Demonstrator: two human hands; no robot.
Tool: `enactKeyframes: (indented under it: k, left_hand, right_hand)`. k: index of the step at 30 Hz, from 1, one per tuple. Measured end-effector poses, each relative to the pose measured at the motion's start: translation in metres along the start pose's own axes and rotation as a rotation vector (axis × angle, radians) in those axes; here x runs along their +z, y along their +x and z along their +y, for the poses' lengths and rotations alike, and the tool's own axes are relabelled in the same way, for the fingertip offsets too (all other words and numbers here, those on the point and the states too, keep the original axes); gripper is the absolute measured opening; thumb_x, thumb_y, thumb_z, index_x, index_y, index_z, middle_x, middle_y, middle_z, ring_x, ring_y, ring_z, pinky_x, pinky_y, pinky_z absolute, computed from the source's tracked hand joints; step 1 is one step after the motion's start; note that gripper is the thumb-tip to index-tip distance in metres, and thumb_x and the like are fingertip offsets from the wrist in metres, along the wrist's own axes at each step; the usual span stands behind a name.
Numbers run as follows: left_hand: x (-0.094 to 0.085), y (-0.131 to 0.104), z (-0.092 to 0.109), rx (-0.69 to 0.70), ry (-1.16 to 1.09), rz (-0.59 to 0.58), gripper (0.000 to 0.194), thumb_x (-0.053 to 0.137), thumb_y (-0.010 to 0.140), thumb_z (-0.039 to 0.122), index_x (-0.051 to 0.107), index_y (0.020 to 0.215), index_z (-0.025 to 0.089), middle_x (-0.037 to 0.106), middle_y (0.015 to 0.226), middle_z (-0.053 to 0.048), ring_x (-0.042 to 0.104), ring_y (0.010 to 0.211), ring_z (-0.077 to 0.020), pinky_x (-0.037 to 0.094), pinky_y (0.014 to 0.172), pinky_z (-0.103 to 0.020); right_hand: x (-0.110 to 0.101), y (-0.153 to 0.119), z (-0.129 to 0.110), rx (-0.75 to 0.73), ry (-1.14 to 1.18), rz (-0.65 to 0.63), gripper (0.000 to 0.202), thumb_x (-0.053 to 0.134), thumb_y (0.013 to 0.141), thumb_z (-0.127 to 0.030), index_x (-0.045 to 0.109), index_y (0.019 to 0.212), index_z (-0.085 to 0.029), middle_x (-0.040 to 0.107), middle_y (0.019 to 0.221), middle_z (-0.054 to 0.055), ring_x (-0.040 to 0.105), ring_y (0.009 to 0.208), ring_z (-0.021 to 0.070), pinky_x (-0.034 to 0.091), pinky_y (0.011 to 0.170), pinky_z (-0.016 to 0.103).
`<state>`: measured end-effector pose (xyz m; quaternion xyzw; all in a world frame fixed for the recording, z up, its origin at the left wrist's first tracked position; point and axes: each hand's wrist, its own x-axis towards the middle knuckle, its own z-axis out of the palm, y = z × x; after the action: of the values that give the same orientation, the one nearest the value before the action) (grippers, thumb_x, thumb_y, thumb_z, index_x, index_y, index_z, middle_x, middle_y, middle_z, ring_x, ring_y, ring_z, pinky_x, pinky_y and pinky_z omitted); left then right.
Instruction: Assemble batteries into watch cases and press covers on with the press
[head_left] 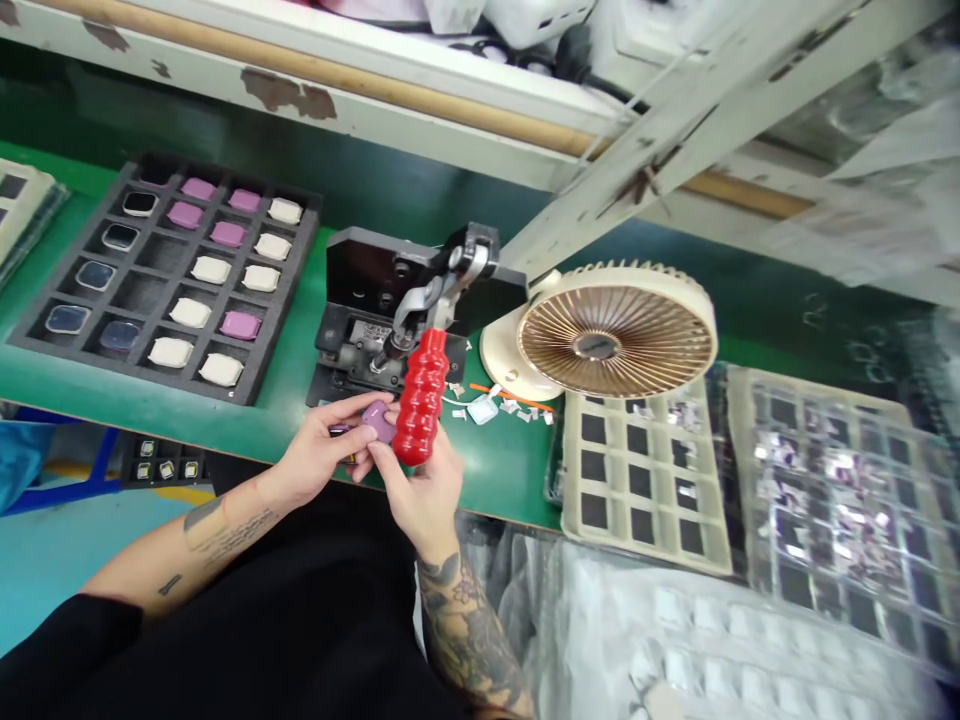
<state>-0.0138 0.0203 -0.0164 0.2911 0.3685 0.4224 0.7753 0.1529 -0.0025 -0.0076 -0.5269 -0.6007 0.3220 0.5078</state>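
A small purple case [377, 421] is held between my two hands, just in front of the black clamp press [367, 340]. My left hand [326, 450] grips its left side, with a dark, thin part showing between the fingers. My right hand [424, 490] pinches the case from the right, partly hidden behind the press's red handle [421, 398]. The handle points down toward me. To the left lies a dark grey foam tray [262, 345] with white, purple and dark glassy pieces in its compartments.
A cream fan [619, 335] stands right of the press. White scraps and an orange strip [510, 397] lie near its base. Cream compartment trays [652, 555] and clear plastic ones [825, 500] are at the right. A slanted metal post [637, 180] rises behind.
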Motion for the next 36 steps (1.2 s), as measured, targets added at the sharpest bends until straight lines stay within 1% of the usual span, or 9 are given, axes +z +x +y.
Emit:
enactKeyframes:
  k: [6, 10, 12, 16, 20, 27, 31, 34, 36]
  left_hand:
    - [-0.002, 0.003, 0.0, -0.001, -0.008, 0.041, 0.061, 0.092, 0.089, 0.037, 0.075, 0.144, 0.017, 0.068, 0.074, 0.002, 0.056, 0.05, -0.0078, 0.046, 0.052, -0.024]
    - [-0.002, 0.002, 0.002, 0.013, -0.003, 0.035, 0.059, 0.09, 0.092, 0.04, 0.074, 0.145, 0.017, 0.072, 0.076, 0.0, 0.061, 0.056, -0.0108, 0.051, 0.058, -0.025]
    - [0.0, -0.002, 0.006, 0.037, -0.056, 0.04, 0.052, 0.084, 0.098, 0.045, 0.075, 0.14, 0.018, 0.076, 0.084, -0.004, 0.069, 0.066, -0.015, 0.056, 0.066, -0.028]
    - [0.006, -0.012, 0.015, 0.061, -0.223, 0.04, 0.039, 0.073, 0.105, 0.049, 0.076, 0.129, 0.019, 0.081, 0.122, -0.014, 0.079, 0.11, -0.0285, 0.063, 0.097, -0.042]
    - [0.005, -0.015, 0.012, 0.081, -0.241, -0.007, 0.043, 0.066, 0.109, 0.049, 0.076, 0.137, 0.019, 0.075, 0.145, -0.017, 0.072, 0.133, -0.0325, 0.055, 0.116, -0.049]
    - [0.006, -0.014, 0.003, 0.114, -0.176, -0.081, 0.047, 0.061, 0.112, 0.049, 0.072, 0.145, 0.019, 0.069, 0.155, -0.019, 0.062, 0.149, -0.0351, 0.049, 0.125, -0.051]
    - [0.008, -0.015, 0.003, 0.134, -0.156, -0.056, 0.04, 0.068, 0.109, 0.038, 0.073, 0.145, 0.022, 0.069, 0.156, -0.016, 0.061, 0.151, -0.0325, 0.043, 0.131, -0.051]
    - [0.007, -0.014, 0.005, 0.176, -0.141, -0.055, 0.041, 0.072, 0.107, 0.032, 0.071, 0.147, 0.025, 0.069, 0.157, -0.014, 0.062, 0.15, -0.0316, 0.042, 0.132, -0.052]
    - [0.007, -0.014, 0.008, 0.207, -0.139, -0.092, 0.043, 0.071, 0.108, 0.031, 0.068, 0.15, 0.027, 0.067, 0.16, -0.013, 0.058, 0.155, -0.0316, 0.04, 0.134, -0.053]
  right_hand:
    - [-0.005, 0.007, 0.008, -0.048, -0.004, -0.139, 0.037, 0.08, 0.099, -0.023, 0.076, 0.136, -0.032, 0.079, 0.135, 0.007, 0.077, 0.123, 0.0255, 0.064, 0.11, 0.045]
    - [-0.002, 0.008, 0.011, -0.033, 0.017, -0.101, 0.034, 0.078, 0.099, -0.022, 0.077, 0.132, -0.031, 0.08, 0.132, 0.007, 0.077, 0.123, 0.0263, 0.065, 0.109, 0.047]
    - [-0.004, 0.006, 0.009, -0.036, 0.012, -0.012, 0.035, 0.079, 0.097, -0.02, 0.078, 0.13, -0.03, 0.08, 0.13, 0.008, 0.078, 0.121, 0.0277, 0.066, 0.107, 0.049]
    - [-0.015, 0.001, 0.002, -0.102, -0.054, 0.128, 0.042, 0.081, 0.092, -0.013, 0.08, 0.131, -0.029, 0.08, 0.13, 0.011, 0.078, 0.116, 0.0325, 0.066, 0.103, 0.057]
    - [-0.021, -0.006, -0.004, -0.242, -0.14, 0.009, 0.058, 0.082, 0.089, -0.009, 0.076, 0.141, -0.034, 0.08, 0.133, 0.009, 0.077, 0.118, 0.0342, 0.064, 0.105, 0.061]
    - [-0.008, -0.009, 0.002, -0.288, -0.219, -0.129, 0.065, 0.079, 0.092, -0.01, 0.069, 0.15, -0.039, 0.078, 0.138, 0.007, 0.073, 0.125, 0.0343, 0.06, 0.111, 0.064]
    - [-0.004, -0.008, 0.0, -0.296, -0.229, -0.171, 0.061, 0.076, 0.094, -0.012, 0.069, 0.149, -0.037, 0.075, 0.142, 0.008, 0.069, 0.134, 0.035, 0.06, 0.113, 0.064]
    - [0.0, -0.013, -0.002, -0.211, -0.193, -0.032, 0.051, 0.078, 0.094, -0.017, 0.072, 0.143, -0.033, 0.07, 0.147, 0.012, 0.067, 0.137, 0.0356, 0.058, 0.115, 0.062]
    - [0.004, -0.018, -0.001, -0.078, -0.093, 0.078, 0.04, 0.075, 0.099, -0.024, 0.073, 0.138, -0.03, 0.072, 0.135, 0.012, 0.071, 0.126, 0.0318, 0.061, 0.109, 0.055]
